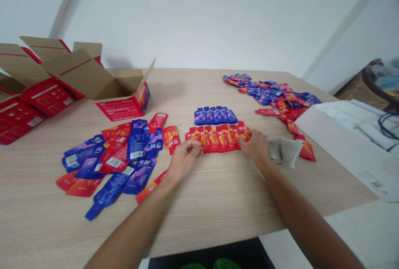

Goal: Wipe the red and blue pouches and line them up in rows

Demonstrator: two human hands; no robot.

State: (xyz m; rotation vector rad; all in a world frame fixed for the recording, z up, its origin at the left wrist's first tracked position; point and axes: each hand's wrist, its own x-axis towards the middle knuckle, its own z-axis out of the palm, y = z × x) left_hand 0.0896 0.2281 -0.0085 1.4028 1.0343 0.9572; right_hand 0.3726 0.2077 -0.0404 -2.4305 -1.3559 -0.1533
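Note:
A neat row of red pouches (pixel 218 137) lies overlapped in the middle of the wooden table (pixel 218 202). My left hand (pixel 183 159) pinches the row's left end, fingers curled on the first pouch. At the right end my right hand (pixel 256 145) presses down with bent fingers on the last pouch. Just behind them sits a matching row of blue pouches (pixel 215 116).
A loose heap of red and blue pouches (pixel 115 159) spreads at the left, another heap (pixel 274 94) at the far right. Open red-and-brown cartons (pixel 121 94) stand at the back left. A grey cloth (pixel 285 150) and white sheets (pixel 352 144) lie at the right.

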